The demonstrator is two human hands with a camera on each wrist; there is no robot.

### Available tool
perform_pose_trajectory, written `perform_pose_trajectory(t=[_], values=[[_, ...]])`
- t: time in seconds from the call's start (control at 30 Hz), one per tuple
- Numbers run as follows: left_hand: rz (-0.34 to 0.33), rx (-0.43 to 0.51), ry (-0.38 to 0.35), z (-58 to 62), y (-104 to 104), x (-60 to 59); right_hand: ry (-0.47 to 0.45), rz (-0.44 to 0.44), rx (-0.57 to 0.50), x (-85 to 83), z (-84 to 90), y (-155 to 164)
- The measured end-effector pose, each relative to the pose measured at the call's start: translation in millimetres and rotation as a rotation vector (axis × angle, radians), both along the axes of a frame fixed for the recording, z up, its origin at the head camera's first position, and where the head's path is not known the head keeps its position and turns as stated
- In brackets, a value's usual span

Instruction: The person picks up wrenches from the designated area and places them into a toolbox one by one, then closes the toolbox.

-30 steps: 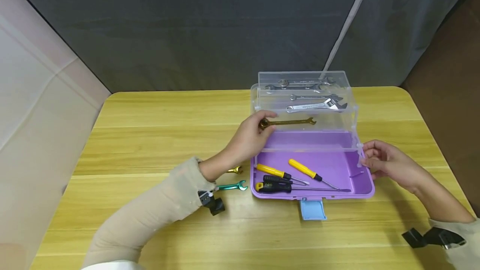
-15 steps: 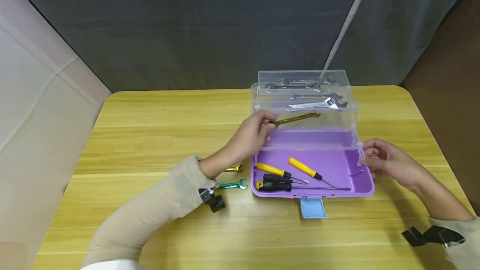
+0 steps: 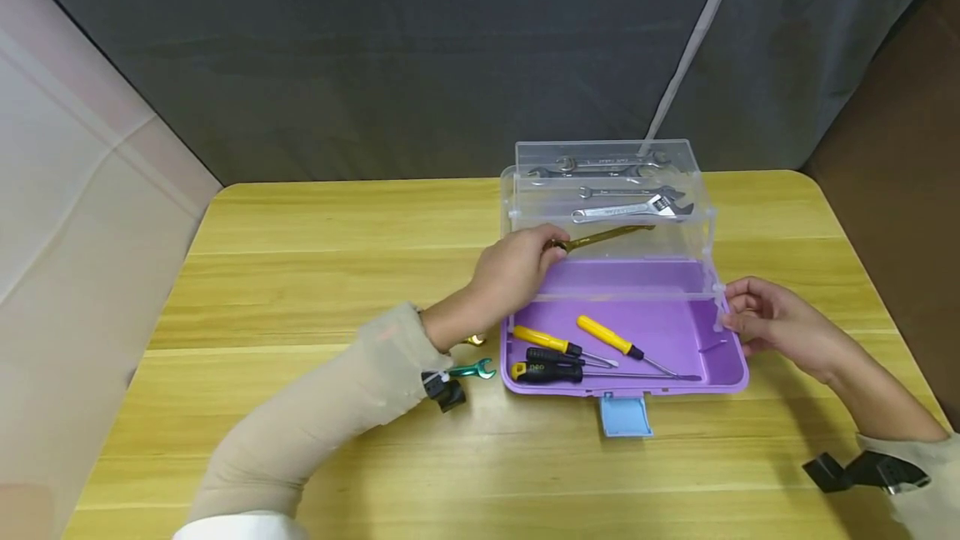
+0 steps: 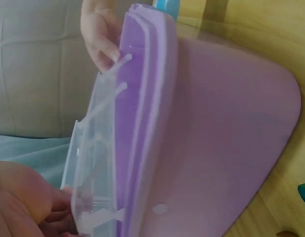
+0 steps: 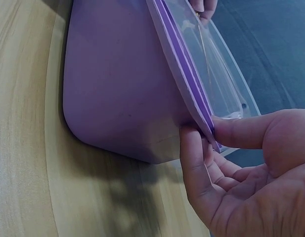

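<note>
A purple toolbox (image 3: 731, 365) stands open on the wooden table, with clear plastic trays (image 3: 697, 227) raised at its back. My left hand (image 3: 513, 269) pinches one end of a gold wrench (image 3: 611, 236) and holds it over the lower clear tray. My right hand (image 3: 765, 319) holds the box's right rim with thumb and fingers (image 5: 196, 163). Several silver wrenches (image 3: 630, 208) lie in the upper trays. Yellow and black screwdrivers (image 3: 570, 352) lie in the purple bottom. In the left wrist view the purple box wall (image 4: 216, 123) fills the frame.
A teal wrench (image 3: 474, 370) and another gold wrench (image 3: 474, 341) lie on the table (image 3: 300, 273) left of the box, partly hidden by my left sleeve. The box's blue latch (image 3: 625, 417) hangs at its front. A dark curtain (image 3: 420, 48) backs the table.
My left hand has carried the gold wrench up and to the right, from above the purple bottom to the lower clear tray. The right hand has stayed on the box's rim.
</note>
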State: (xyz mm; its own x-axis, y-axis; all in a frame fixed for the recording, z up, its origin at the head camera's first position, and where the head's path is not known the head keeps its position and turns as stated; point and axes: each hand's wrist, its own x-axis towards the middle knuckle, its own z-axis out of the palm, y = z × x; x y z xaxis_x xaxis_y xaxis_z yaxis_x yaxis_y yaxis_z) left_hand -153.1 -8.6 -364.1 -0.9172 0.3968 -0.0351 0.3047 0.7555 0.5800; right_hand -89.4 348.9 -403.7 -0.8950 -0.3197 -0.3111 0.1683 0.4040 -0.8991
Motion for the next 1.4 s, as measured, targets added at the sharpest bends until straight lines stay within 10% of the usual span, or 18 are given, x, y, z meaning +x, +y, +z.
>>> perform_pose_trajectory(t=[0.67,1.4], values=[[0.017,-0.162,0.134,-7.3,5.9,-2.7,0.001,-0.004,0.005,-1.4,1.5,-1.1],[-0.076,-0.092,0.098,8.4,-6.2,0.0,0.0,0.001,-0.002,-1.1,0.5,-0.8]])
